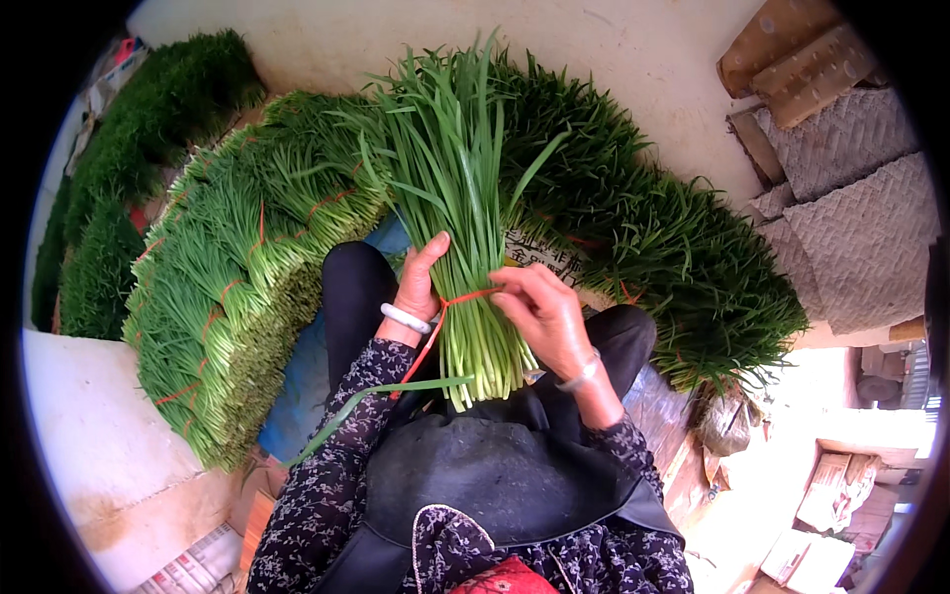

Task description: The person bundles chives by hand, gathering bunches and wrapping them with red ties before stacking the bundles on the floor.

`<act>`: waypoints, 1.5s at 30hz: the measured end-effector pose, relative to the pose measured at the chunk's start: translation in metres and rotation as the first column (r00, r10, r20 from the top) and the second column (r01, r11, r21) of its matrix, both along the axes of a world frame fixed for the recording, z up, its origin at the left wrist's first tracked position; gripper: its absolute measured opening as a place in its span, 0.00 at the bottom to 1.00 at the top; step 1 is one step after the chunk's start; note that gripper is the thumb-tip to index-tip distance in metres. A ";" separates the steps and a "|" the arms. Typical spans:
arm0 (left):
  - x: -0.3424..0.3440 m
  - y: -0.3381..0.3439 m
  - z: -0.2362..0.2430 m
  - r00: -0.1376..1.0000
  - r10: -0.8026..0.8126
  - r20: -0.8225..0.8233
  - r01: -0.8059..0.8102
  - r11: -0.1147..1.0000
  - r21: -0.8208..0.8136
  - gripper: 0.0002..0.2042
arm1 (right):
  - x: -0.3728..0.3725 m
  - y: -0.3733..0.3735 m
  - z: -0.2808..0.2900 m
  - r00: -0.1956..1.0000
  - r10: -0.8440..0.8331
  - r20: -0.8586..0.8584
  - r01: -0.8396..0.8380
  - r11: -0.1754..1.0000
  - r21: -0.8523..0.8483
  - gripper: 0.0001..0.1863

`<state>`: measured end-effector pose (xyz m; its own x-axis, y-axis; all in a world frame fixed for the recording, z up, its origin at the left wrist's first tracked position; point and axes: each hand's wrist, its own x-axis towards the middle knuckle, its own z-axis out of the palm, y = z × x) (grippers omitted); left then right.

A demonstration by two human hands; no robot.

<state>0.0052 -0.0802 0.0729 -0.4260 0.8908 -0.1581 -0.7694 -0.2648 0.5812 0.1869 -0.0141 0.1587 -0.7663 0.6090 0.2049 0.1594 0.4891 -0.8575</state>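
Observation:
My left hand (416,277) grips an upright bunch of green leafy stalks (455,168) from its left side, thumb lying along it. An orange tie (461,297) crosses the pale lower stalks, with a strand hanging down to the left. My right hand (539,312) has curled fingertips on the tie at the bunch's right side. A long loose leaf (351,406) trails from the bottom of the bunch over my left sleeve. The bunch's cut ends are above my black apron (495,475), between my bent knees.
Tied bunches (198,297) lie piled in an arc at left; darker bunches (673,257) curve round at right. More greens (129,148) stand farther left against the pale wall (297,40). Grey textured sheets (851,247) are at upper right, cartons (831,485) at lower right.

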 end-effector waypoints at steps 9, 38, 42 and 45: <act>0.002 -0.004 -0.014 0.999 -0.037 -0.039 0.036 0.999 -0.018 0.25 | -0.014 0.019 -0.017 0.977 0.157 0.143 -0.172 0.980 0.104 0.12; 0.010 0.005 -0.022 0.997 -0.021 -0.068 0.016 0.997 -0.077 0.24 | 0.011 -0.023 -0.024 0.975 -0.137 0.174 0.103 0.976 0.191 0.11; 0.010 0.001 -0.021 0.995 0.050 -0.087 -0.060 0.992 -0.110 0.23 | 0.004 -0.018 -0.040 0.969 -0.131 0.209 0.100 0.983 0.153 0.12; 0.009 -0.001 -0.030 0.994 0.051 -0.100 -0.061 0.992 -0.109 0.23 | 0.006 -0.012 -0.045 0.976 -0.070 0.208 0.043 0.991 0.129 0.12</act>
<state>0.0140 -0.0808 0.0427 -0.4929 0.8440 -0.2113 -0.6941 -0.2350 0.6805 0.1927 -0.0263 0.1139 -0.7652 0.6329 0.1180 0.3609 0.5735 -0.7355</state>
